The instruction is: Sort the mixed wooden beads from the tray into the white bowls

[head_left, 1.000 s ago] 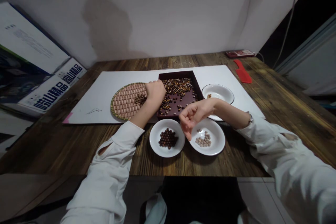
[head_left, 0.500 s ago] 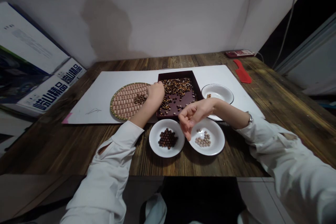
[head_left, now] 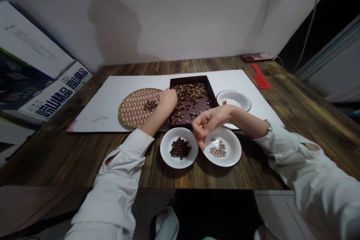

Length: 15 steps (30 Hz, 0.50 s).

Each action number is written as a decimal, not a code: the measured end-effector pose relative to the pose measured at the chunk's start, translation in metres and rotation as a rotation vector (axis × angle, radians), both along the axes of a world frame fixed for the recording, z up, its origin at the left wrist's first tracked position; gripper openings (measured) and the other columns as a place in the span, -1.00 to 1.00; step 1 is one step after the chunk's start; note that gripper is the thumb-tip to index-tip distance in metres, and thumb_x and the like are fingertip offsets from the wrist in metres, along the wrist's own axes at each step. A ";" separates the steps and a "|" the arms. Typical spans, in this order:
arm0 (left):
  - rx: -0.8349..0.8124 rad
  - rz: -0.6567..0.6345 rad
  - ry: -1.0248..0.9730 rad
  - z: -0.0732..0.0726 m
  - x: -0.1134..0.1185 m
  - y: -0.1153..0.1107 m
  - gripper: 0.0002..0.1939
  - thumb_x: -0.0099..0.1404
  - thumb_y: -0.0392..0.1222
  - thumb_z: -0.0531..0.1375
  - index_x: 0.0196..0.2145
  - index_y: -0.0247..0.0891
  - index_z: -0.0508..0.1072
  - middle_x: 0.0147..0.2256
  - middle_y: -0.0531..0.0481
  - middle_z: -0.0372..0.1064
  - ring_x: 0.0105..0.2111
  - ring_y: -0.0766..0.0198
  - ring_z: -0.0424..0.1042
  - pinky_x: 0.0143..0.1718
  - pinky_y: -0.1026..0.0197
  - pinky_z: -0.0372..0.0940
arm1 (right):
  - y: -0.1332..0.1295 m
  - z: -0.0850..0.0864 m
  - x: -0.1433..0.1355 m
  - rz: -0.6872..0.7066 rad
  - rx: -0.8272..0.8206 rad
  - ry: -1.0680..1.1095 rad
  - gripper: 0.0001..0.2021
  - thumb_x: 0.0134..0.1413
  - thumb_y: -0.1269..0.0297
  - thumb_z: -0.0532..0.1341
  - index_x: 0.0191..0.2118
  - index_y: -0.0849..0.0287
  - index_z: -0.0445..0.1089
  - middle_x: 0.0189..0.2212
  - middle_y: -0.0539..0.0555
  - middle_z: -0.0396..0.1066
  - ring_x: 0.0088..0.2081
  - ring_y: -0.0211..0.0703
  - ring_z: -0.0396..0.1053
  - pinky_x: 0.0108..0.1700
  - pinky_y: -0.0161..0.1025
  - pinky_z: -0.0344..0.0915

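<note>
My left hand (head_left: 168, 99) is closed at the left rim of a dark maroon box (head_left: 198, 107), beside a round woven tray (head_left: 132, 108). Its fingertips are hidden behind the back of the hand. Mixed beads (head_left: 189, 93) in brown, yellow and pale tones lie in the box. My right hand (head_left: 206, 122) hovers over the box's near right corner and the rim of a white bowl (head_left: 234, 152), fingers curled inward; whatever they hold is not visible. Pale beads (head_left: 218, 150) lie in that bowl. Dark brown beads (head_left: 180, 148) fill the middle of another white bowl (head_left: 165, 152).
Brownish beads (head_left: 150, 105) sit on the woven tray. Behind my right wrist is a third white dish (head_left: 239, 99) with a few yellowish beads. A red scraper-like tool (head_left: 261, 78) and a phone (head_left: 257, 57) lie at the back right. Printed boxes (head_left: 53, 97) stand at the left.
Both hands keep nearly the same place and pose. The whole view has shifted very slightly; no bead is visibly moved.
</note>
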<state>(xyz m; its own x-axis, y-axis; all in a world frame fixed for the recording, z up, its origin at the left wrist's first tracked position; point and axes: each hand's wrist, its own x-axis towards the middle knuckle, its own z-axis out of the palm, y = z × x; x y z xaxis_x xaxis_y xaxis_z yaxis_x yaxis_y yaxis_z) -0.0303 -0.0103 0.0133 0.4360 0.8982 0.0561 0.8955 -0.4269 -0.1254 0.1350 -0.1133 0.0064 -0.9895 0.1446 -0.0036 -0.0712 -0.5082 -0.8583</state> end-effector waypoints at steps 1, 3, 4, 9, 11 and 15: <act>0.001 -0.001 -0.002 0.000 0.000 0.001 -0.59 0.38 -0.38 -0.11 -0.02 -0.51 0.46 -0.07 -0.43 0.48 -0.03 -0.01 0.50 -0.07 0.10 0.38 | 0.000 0.000 0.000 -0.002 0.001 -0.008 -0.88 0.22 0.34 0.27 -0.23 0.29 0.38 -0.16 0.22 0.57 -0.06 -0.11 0.54 0.03 -0.15 0.39; 0.003 -0.002 -0.008 -0.001 0.000 0.001 -0.59 0.38 -0.37 -0.11 -0.02 -0.50 0.47 -0.08 -0.42 0.48 -0.04 0.00 0.51 -0.07 0.10 0.39 | 0.000 0.000 0.000 -0.004 0.001 -0.017 -0.87 0.21 0.33 0.29 -0.23 0.29 0.38 -0.17 0.22 0.57 -0.06 -0.11 0.54 0.03 -0.15 0.39; 0.004 -0.002 -0.009 -0.001 0.000 0.002 -0.59 0.38 -0.37 -0.10 -0.03 -0.49 0.48 -0.08 -0.42 0.48 -0.04 0.00 0.51 -0.07 0.11 0.39 | 0.000 0.000 0.000 -0.005 0.001 -0.015 -0.87 0.21 0.33 0.29 -0.23 0.29 0.38 -0.17 0.22 0.57 -0.07 -0.11 0.54 0.03 -0.15 0.39; 0.001 0.004 -0.012 0.000 0.000 0.001 -0.59 0.38 -0.39 -0.10 -0.02 -0.49 0.48 -0.07 -0.43 0.47 -0.04 -0.01 0.51 -0.07 0.09 0.39 | 0.000 -0.001 0.000 -0.005 0.005 -0.003 -0.88 0.22 0.33 0.28 -0.22 0.29 0.37 -0.17 0.21 0.57 -0.06 -0.12 0.54 0.03 -0.15 0.38; -0.006 0.005 -0.009 0.000 0.001 0.000 -0.59 0.38 -0.38 -0.09 -0.02 -0.49 0.48 -0.07 -0.43 0.47 -0.04 -0.01 0.51 -0.06 0.09 0.39 | 0.000 0.000 0.000 -0.003 0.005 -0.008 -0.87 0.22 0.32 0.28 -0.23 0.29 0.37 -0.17 0.22 0.56 -0.06 -0.11 0.53 0.04 -0.14 0.38; -0.002 0.001 -0.016 0.000 0.000 0.000 -0.59 0.38 -0.38 -0.10 -0.03 -0.49 0.49 -0.08 -0.42 0.48 -0.04 -0.02 0.51 -0.07 0.08 0.39 | 0.000 0.000 0.000 0.004 0.005 -0.004 -0.89 0.23 0.34 0.27 -0.23 0.29 0.37 -0.16 0.22 0.56 -0.06 -0.12 0.53 0.04 -0.14 0.38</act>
